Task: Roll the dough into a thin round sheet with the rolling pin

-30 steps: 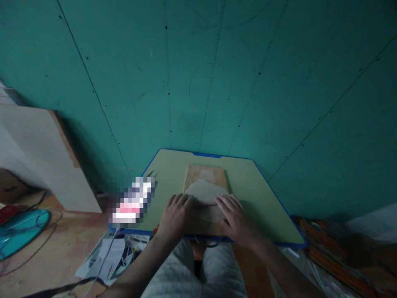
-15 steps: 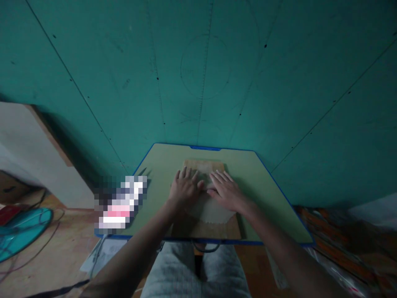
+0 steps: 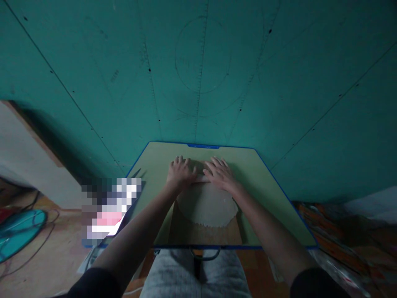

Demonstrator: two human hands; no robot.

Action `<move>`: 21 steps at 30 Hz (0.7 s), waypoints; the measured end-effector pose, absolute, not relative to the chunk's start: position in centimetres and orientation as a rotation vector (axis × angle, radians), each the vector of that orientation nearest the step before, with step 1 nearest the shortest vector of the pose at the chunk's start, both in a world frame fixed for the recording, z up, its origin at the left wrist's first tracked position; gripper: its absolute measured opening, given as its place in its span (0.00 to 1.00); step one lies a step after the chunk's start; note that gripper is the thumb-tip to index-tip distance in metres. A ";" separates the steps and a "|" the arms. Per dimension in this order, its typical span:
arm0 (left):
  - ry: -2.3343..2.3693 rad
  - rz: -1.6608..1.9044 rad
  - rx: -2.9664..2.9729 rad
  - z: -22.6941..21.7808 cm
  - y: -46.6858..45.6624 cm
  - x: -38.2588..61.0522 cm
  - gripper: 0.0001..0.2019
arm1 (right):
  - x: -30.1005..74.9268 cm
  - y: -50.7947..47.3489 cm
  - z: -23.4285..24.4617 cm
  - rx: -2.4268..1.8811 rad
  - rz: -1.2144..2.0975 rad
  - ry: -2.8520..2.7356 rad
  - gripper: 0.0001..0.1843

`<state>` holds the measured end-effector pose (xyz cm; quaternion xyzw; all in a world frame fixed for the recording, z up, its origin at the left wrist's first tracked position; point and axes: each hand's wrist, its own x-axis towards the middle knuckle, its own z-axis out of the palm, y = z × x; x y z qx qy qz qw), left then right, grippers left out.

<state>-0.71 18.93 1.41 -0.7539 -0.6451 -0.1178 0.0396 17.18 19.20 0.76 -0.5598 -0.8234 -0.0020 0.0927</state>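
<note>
Head view: dough (image 3: 207, 207) on board (image 3: 204, 236), blue-edged table (image 3: 263, 198), green wall (image 3: 285, 82).

A sheet of dough (image 3: 207, 205), pale, matte and rolled thin, lies flat, spreading from just under the two hands toward the person. Its outline is broadly rounded; the edge farthest from the hands is ragged and finely notched, with a small mark on the surface nearer the right hand (image 3: 219, 171). A pale, rounded bar (image 3: 203, 179) runs crosswise along the dough's far side, showing only between the left hand (image 3: 182, 171) and the right, its ends covered by them; whether dough wraps it cannot be told. Beneath the dough, a wooden board (image 3: 204, 236) shows bare on the person's side of the hands.
</note>
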 end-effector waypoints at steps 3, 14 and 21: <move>-1.875 -0.394 -2.305 1.1 16.8 -0.7 0.24 | 17.2 16.8 0.6 -1.651 -0.067 -2.416 0.31; -1.615 -0.522 -2.455 0.2 8.1 -1.7 0.19 | 17.6 6.9 -1.0 -1.540 -0.142 -2.316 0.27; -1.556 -0.635 -2.513 -0.4 4.8 -2.5 0.22 | 18.4 3.5 -1.6 -1.458 -0.181 -2.292 0.28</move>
